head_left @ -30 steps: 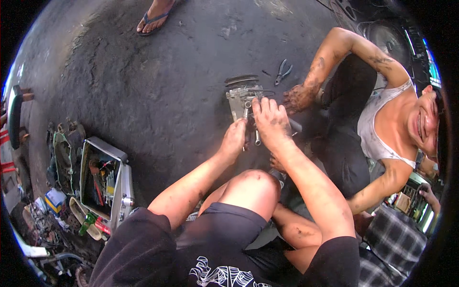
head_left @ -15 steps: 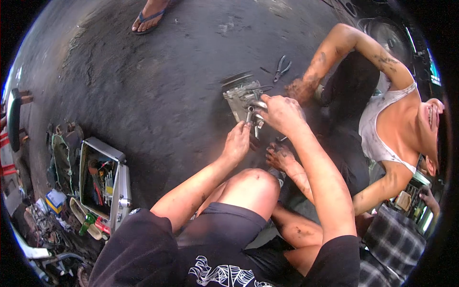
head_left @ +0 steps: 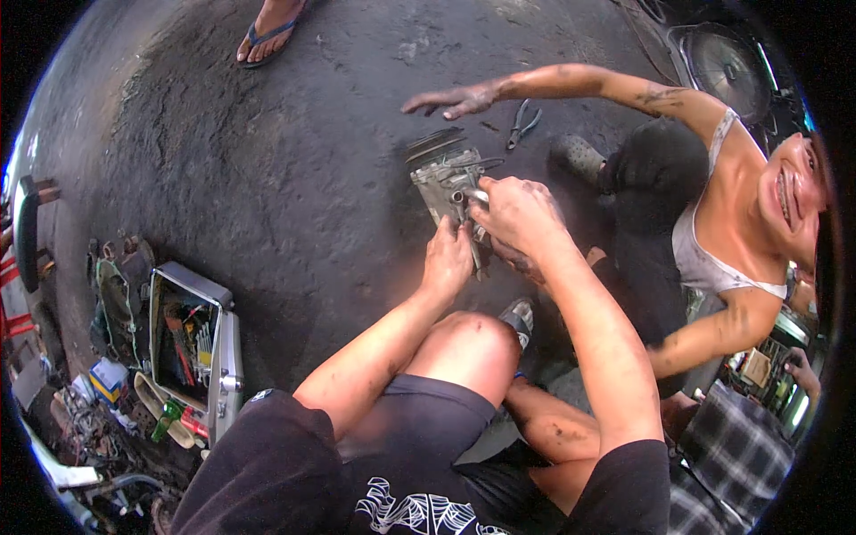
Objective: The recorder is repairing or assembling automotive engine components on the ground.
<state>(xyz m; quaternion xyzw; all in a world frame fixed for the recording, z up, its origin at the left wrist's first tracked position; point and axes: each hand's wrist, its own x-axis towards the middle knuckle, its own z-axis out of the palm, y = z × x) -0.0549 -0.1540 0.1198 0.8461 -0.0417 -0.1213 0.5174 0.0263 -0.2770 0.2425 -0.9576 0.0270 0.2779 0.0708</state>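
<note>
A grey cast-metal compressor (head_left: 431,185) with a ribbed pulley (head_left: 435,147) at its far end lies on the dark floor. My left hand (head_left: 448,256) is closed at its near side, fingers pinching what looks like a ring spanner (head_left: 458,197), its ring end upward. My right hand (head_left: 522,214) curls over the compressor's right side, closed on a shiny metal piece (head_left: 477,198) whose kind is mostly hidden by the fingers. A co-worker's blackened hand (head_left: 517,260) reaches beneath my right wrist beside the compressor. Their other hand (head_left: 459,100) is stretched out beyond the pulley.
Pliers (head_left: 523,125) lie on the floor past the compressor. The co-worker (head_left: 704,241) crouches at right, close to my right arm. An open metal toolbox (head_left: 227,357) stands at left among parts and a green bottle (head_left: 166,419). A sandalled foot (head_left: 267,34) is at the far edge.
The co-worker's far arm has swung left, its hand now beyond the pulley. Their near hand has moved up under my right wrist. My hands have stayed at the compressor, with only slight shifts.
</note>
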